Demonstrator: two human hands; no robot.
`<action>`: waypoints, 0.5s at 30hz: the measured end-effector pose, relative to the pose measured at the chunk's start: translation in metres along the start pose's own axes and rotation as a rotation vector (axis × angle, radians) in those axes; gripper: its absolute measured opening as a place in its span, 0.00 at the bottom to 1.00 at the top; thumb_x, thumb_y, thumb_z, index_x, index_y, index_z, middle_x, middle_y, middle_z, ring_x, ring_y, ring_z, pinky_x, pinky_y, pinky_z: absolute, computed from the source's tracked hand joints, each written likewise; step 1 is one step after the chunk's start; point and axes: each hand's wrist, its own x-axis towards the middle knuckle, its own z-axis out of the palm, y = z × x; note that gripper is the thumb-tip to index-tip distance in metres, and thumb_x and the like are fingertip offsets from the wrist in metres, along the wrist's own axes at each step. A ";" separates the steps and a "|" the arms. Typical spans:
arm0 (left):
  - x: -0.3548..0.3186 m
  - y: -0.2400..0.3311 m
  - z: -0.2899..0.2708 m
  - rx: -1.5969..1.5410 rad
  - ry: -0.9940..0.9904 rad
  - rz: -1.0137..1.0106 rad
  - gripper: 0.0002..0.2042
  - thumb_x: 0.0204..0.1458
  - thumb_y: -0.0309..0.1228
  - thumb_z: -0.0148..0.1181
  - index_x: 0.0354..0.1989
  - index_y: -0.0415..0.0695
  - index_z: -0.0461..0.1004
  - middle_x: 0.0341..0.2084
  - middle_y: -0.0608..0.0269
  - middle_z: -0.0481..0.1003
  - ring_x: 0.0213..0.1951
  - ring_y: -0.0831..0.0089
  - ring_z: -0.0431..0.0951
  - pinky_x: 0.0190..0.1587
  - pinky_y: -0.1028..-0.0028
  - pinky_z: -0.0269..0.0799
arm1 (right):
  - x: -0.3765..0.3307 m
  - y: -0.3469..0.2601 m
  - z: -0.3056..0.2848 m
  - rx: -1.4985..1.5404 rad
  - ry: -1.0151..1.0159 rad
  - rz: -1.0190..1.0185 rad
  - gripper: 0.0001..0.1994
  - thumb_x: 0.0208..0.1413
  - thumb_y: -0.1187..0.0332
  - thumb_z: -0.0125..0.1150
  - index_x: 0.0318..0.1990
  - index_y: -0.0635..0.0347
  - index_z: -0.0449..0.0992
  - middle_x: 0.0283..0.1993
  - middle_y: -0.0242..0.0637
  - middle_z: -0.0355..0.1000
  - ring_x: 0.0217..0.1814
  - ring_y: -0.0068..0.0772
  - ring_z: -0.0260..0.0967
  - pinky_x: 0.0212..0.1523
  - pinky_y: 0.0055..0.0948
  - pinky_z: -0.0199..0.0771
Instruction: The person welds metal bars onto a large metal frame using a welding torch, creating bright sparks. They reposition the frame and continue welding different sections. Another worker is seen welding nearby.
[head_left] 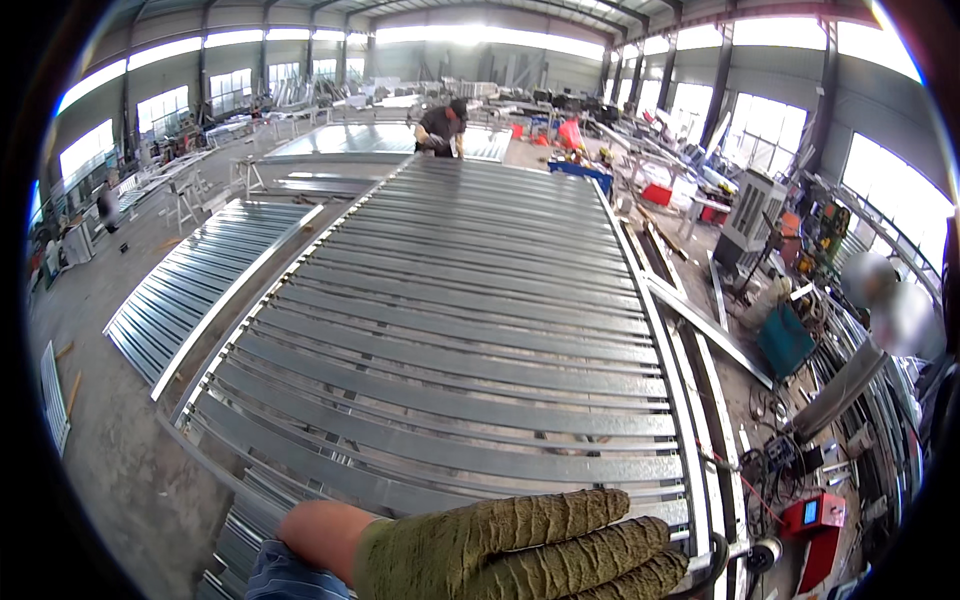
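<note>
The gloved left hand (520,552) is at the panel's (480,260) near end; its fingers (560,515) stretch out almost straight, nothing visible in them. The panel reaches far back (a person (440,128) stands there).

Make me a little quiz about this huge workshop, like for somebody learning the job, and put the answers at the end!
1. What colour is the glove on the left hand?

2. True or false: the other person is at the far end of the big metal rack.

3. On which side of the picture is the red box with a small screen?
A) left
B) middle
C) right

Key:
1. Green
2. True
3. C
</note>
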 end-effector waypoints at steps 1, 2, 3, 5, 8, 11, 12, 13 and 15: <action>0.000 0.001 -0.003 0.002 -0.044 -0.027 0.22 0.60 0.42 0.68 0.60 0.46 0.81 0.59 0.51 0.81 0.61 0.54 0.80 0.67 0.54 0.75 | 0.002 -0.001 0.004 0.164 -0.008 0.095 0.17 0.65 0.59 0.62 0.54 0.59 0.77 0.48 0.51 0.81 0.45 0.51 0.81 0.43 0.50 0.85; -0.002 -0.001 -0.003 -0.001 -0.086 -0.058 0.21 0.60 0.42 0.69 0.59 0.47 0.82 0.58 0.54 0.81 0.60 0.56 0.81 0.66 0.55 0.76 | 0.005 0.003 0.010 0.373 -0.030 0.203 0.17 0.65 0.59 0.61 0.54 0.59 0.77 0.48 0.51 0.81 0.45 0.50 0.82 0.43 0.49 0.85; -0.001 -0.001 -0.003 -0.007 -0.129 -0.082 0.20 0.60 0.43 0.70 0.58 0.48 0.82 0.56 0.56 0.82 0.60 0.59 0.82 0.66 0.56 0.77 | 0.008 0.004 0.015 0.602 -0.042 0.315 0.17 0.66 0.59 0.61 0.54 0.60 0.76 0.49 0.50 0.81 0.45 0.49 0.82 0.42 0.48 0.86; -0.003 -0.004 -0.003 -0.022 -0.204 -0.113 0.19 0.59 0.44 0.72 0.55 0.50 0.84 0.54 0.60 0.83 0.58 0.65 0.83 0.64 0.59 0.79 | 0.023 0.017 0.027 0.949 -0.051 0.463 0.17 0.67 0.58 0.60 0.54 0.60 0.76 0.50 0.49 0.81 0.44 0.46 0.82 0.41 0.47 0.87; -0.017 -0.011 0.006 0.039 -0.138 -0.323 0.21 0.58 0.40 0.71 0.58 0.46 0.82 0.51 0.57 0.84 0.56 0.61 0.84 0.64 0.56 0.77 | 0.036 0.026 0.031 1.111 -0.109 0.496 0.17 0.69 0.58 0.58 0.55 0.61 0.75 0.51 0.48 0.80 0.44 0.43 0.83 0.40 0.44 0.89; -0.068 -0.045 0.054 -0.052 -0.064 -0.490 0.23 0.57 0.35 0.69 0.60 0.42 0.80 0.48 0.54 0.86 0.54 0.57 0.85 0.63 0.55 0.77 | 0.022 0.011 0.016 1.117 -0.013 0.550 0.17 0.69 0.54 0.59 0.51 0.59 0.76 0.40 0.41 0.77 0.38 0.39 0.78 0.39 0.45 0.84; -0.097 -0.043 0.065 -0.060 -0.059 -0.583 0.23 0.56 0.32 0.69 0.61 0.41 0.80 0.46 0.52 0.86 0.52 0.55 0.85 0.61 0.56 0.77 | 0.006 -0.030 0.022 1.199 0.047 0.577 0.14 0.70 0.56 0.58 0.45 0.59 0.76 0.35 0.37 0.76 0.33 0.36 0.76 0.32 0.42 0.83; -0.122 -0.040 0.073 -0.078 -0.084 -0.737 0.22 0.57 0.31 0.69 0.61 0.41 0.79 0.46 0.54 0.85 0.51 0.56 0.85 0.60 0.57 0.77 | 0.004 -0.043 0.022 1.101 0.027 0.529 0.14 0.70 0.56 0.58 0.45 0.60 0.76 0.34 0.37 0.75 0.31 0.36 0.76 0.31 0.41 0.83; -0.185 -0.033 0.098 -0.137 -0.167 -1.037 0.22 0.57 0.28 0.69 0.61 0.40 0.78 0.46 0.53 0.85 0.49 0.58 0.85 0.57 0.60 0.78 | 0.000 -0.062 0.020 0.984 0.002 0.497 0.16 0.70 0.56 0.59 0.46 0.62 0.77 0.34 0.38 0.76 0.31 0.37 0.76 0.31 0.39 0.82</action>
